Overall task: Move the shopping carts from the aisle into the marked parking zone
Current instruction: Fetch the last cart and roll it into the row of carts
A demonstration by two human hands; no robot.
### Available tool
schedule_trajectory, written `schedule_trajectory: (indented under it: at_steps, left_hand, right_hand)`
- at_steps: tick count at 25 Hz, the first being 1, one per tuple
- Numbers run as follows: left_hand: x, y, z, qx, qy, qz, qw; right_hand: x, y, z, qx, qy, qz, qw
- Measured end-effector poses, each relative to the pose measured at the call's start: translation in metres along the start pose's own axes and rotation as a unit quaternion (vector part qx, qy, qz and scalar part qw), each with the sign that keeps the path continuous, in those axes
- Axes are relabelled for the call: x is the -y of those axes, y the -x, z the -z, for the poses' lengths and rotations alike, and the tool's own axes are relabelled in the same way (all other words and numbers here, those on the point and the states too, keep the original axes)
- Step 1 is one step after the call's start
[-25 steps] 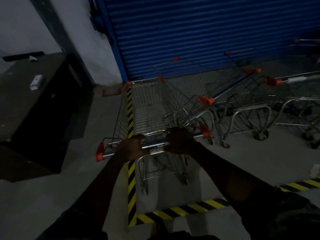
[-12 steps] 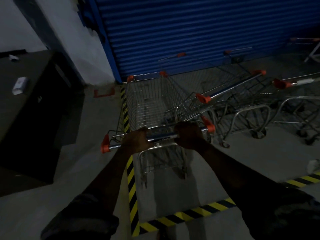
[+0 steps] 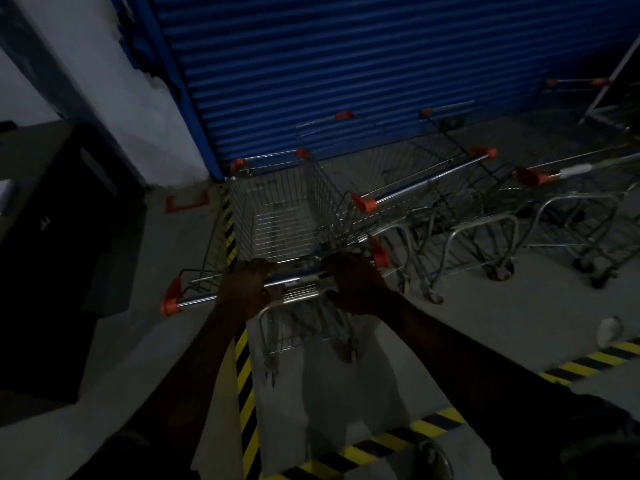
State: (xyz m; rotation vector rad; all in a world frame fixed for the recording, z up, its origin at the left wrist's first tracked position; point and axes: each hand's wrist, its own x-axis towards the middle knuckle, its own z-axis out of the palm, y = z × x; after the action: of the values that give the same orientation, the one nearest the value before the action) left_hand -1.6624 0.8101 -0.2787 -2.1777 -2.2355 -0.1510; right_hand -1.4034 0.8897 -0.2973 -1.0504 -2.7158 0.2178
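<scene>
A wire shopping cart (image 3: 277, 216) with orange corner caps stands in front of me, inside the yellow-and-black floor tape (image 3: 245, 386). My left hand (image 3: 244, 287) grips its metal handle bar (image 3: 194, 300) left of centre. My right hand (image 3: 353, 284) grips the same bar right of centre. The cart's left side runs along the left tape line. Its nose points at the blue roller shutter (image 3: 346, 64). Several more carts (image 3: 460, 209) are parked to its right within the taped zone.
A dark cabinet (image 3: 52, 237) stands on the left. A white wall pillar (image 3: 104, 91) meets the shutter's left edge. An orange bracket (image 3: 187, 202) lies on the floor by the pillar. A pale object (image 3: 609, 329) sits on the floor at right.
The cart has rolled forward toward the shutter and I have stepped after it. Both hands stay on the handle bar.
</scene>
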Motion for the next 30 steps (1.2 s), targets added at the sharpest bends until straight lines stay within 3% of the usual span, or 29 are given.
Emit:
schedule_trajectory:
  at_steps: [3, 7, 11, 18, 22, 26, 28, 30]
  left_hand:
    - [-0.044, -0.017, -0.011, -0.005, -0.011, -0.022, 1.0]
    - [-0.111, -0.046, -0.023, -0.03, 0.026, -0.029, 0.999]
    - [-0.156, -0.058, -0.031, -0.07, 0.017, -0.029, 0.997]
    - [-0.152, -0.073, -0.015, 0.038, 0.133, -0.013, 0.99]
    - [-0.149, -0.098, -0.011, 0.142, 0.163, -0.033, 0.976]
    - [-0.142, -0.114, -0.014, 0.175, 0.3, 0.041, 0.937]
    - [-0.152, -0.121, -0.007, 0.127, 0.36, 0.099, 0.919]
    - [-0.169, -0.132, -0.001, 0.037, 0.342, 0.121, 0.931]
  right_hand:
    - [-0.021, -0.005, 0.0, -0.02, -0.046, 0.048, 0.998]
    - [-0.067, 0.011, 0.015, -0.1, -0.005, 0.128, 0.987]
    - [-0.126, 0.025, 0.021, -0.102, -0.009, 0.166, 0.981]
    - [-0.15, 0.017, 0.016, -0.143, -0.115, 0.221, 0.958]
    - [-0.158, 0.011, 0.015, -0.114, -0.154, 0.195, 0.962]
    - [-0.172, 0.003, 0.036, -0.148, -0.184, 0.156, 0.959]
    - [-0.199, -0.004, 0.039, -0.125, -0.21, 0.056, 0.968]
    - [-0.23, -0.006, 0.037, -0.108, -0.181, -0.01, 0.977]
